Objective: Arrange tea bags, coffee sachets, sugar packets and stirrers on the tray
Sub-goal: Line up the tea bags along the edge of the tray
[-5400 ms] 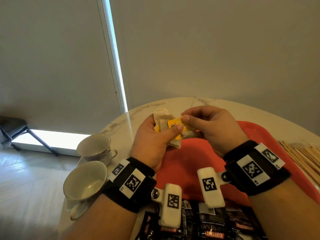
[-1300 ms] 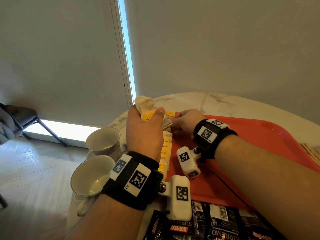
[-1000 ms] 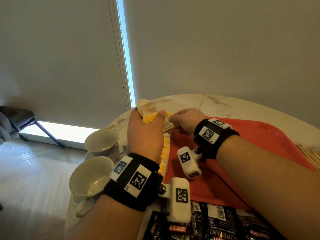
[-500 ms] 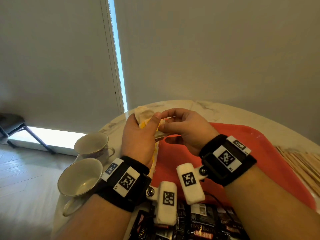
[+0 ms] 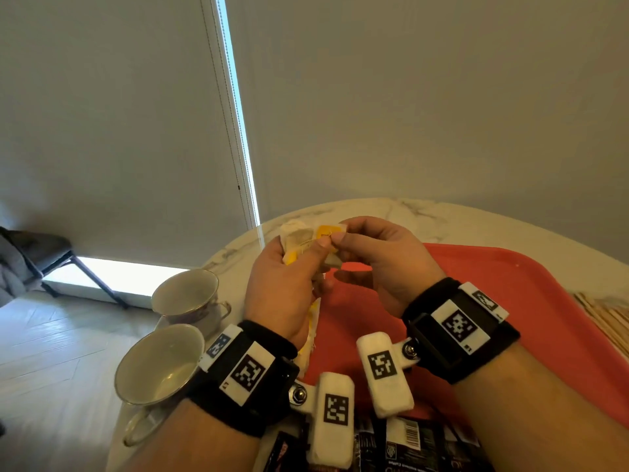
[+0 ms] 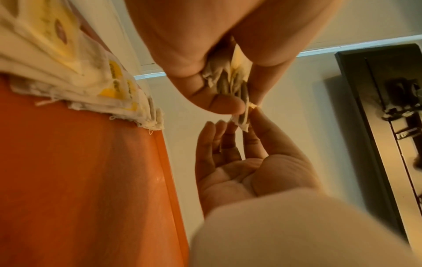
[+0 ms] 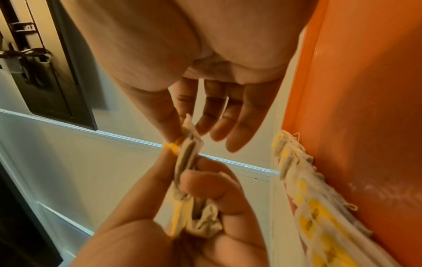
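My left hand (image 5: 292, 267) grips a bundle of white tea bags (image 5: 299, 238) with yellow tags above the left edge of the red tray (image 5: 517, 301). My right hand (image 5: 337, 237) meets it and pinches one tea bag of the bundle by its yellow tag between thumb and forefinger. In the right wrist view the pinched tea bag (image 7: 189, 142) sticks up out of the left hand (image 7: 205, 207). A row of overlapping tea bags (image 6: 86, 72) lies along the tray's left edge, also seen as tea bags (image 7: 308, 207) in the right wrist view.
Two empty cups (image 5: 163, 366) stand left of the tray on the round marble table (image 5: 425, 216). Black coffee sachets (image 5: 405, 444) lie at the tray's near edge. Wooden stirrers (image 5: 609, 318) lie off the tray's right side.
My right hand has come up from the row at the tray's left edge, back to the bundle, and now pinches another tea bag. The left hand kept its hold on the bundle.
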{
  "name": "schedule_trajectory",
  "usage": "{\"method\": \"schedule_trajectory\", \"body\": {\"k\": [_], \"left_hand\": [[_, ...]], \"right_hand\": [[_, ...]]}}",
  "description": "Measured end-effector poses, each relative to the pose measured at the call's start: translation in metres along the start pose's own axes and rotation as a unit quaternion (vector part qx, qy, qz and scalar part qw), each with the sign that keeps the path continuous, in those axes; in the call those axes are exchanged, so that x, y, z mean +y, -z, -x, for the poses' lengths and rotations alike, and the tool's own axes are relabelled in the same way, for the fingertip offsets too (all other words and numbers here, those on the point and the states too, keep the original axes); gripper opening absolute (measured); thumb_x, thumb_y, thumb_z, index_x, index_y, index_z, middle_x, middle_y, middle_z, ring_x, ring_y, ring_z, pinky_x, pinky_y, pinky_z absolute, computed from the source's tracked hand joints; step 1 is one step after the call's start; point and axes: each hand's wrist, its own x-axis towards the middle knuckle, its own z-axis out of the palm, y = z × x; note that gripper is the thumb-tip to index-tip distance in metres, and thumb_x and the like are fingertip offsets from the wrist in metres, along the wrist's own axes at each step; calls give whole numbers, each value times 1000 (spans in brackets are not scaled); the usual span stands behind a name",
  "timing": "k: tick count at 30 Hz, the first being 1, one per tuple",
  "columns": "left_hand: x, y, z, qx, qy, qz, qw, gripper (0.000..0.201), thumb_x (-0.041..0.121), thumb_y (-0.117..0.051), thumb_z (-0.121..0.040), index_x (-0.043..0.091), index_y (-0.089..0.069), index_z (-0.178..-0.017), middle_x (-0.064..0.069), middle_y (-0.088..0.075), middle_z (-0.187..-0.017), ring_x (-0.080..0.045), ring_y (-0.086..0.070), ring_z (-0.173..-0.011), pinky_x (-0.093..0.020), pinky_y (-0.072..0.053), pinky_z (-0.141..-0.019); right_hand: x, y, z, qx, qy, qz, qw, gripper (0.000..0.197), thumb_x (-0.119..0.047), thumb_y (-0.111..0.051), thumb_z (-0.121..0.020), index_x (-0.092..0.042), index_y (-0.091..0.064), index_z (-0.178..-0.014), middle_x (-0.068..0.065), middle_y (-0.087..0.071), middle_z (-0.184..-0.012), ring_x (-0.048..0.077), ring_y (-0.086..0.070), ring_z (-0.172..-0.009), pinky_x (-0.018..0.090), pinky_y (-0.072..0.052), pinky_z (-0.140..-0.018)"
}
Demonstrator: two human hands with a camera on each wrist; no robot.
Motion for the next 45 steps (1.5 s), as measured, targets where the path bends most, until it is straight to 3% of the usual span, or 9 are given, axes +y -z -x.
{"method": "schedule_trajectory", "body": {"k": [4,9,13,20,30,34,39,42,45], "left_hand": [[6,-3,-1,9,74,95,993,10,12,-63,-101,10,-72,-104,-8,-75,-86,-13,-64,-64,-23,-52,-52],[4,-3,-4,44,80,103,991,10,3,-61,-102,8,-69,-104,-10,-72,-87,-18,-69,-67,-27,-57,-54],[2,0,-7,72,41,77,994,15,9,-57,-106,9,-67,-117,-13,-76,-96,-20,-73,-73,-34,-60,-61],[1,2,-4,46,-12,39,998,25,21,-71,-98,11,-67,-120,-11,-78,-109,-23,-76,-89,-34,-59,-71],[7,8,-6,92,-38,14,995,17,10,-70,-97,16,-68,-113,-13,-76,-101,-25,-73,-79,-43,-62,-77],[9,9,-5,125,-70,0,990,8,16,-69,-98,16,-68,-106,-4,-75,-87,-18,-72,-71,-43,-64,-75],[13,5,-3,123,-59,42,990,9,11,-67,-100,15,-65,-108,-6,-70,-92,-10,-70,-71,-36,-63,-74],[13,5,-4,118,-47,58,990,10,10,-66,-100,17,-65,-107,-5,-69,-88,-9,-70,-64,-41,-63,-76],[14,6,-4,120,-38,59,990,11,11,-67,-100,19,-65,-108,-6,-70,-91,-9,-70,-64,-46,-63,-79]], "right_hand": [[-2,1,-3,21,44,-63,997,9,-9,-69,-91,-16,-70,-86,4,-73,-91,17,-70,-85,32,-58,-74],[-11,4,-1,47,104,-142,983,3,-11,-65,-91,-14,-66,-91,7,-74,-91,26,-74,-85,31,-56,-71],[-10,4,-3,76,85,-68,991,8,-9,-66,-94,-15,-67,-90,1,-74,-81,17,-73,-71,28,-50,-68],[-3,-2,-3,66,77,-14,995,6,-10,-74,-89,-13,-70,-91,7,-74,-88,20,-73,-77,25,-56,-63],[-8,-5,-2,55,40,85,994,21,3,-74,-85,-12,-69,-99,16,-77,-96,24,-75,-84,36,-55,-69],[-4,0,-17,125,0,66,990,21,1,-77,-81,-15,-67,-91,11,-77,-85,17,-73,-70,33,-52,-62],[24,1,-30,134,-123,90,979,23,9,-77,-79,-7,-61,-83,10,-63,-60,17,-59,-44,30,-49,-51],[36,-1,-32,115,-158,129,972,24,8,-83,-73,-6,-63,-71,16,-69,-65,30,-68,-60,47,-61,-67],[40,-4,-34,102,-168,139,971,21,6,-85,-72,-5,-66,-72,21,-73,-77,37,-71,-76,58,-60,-85]]}}
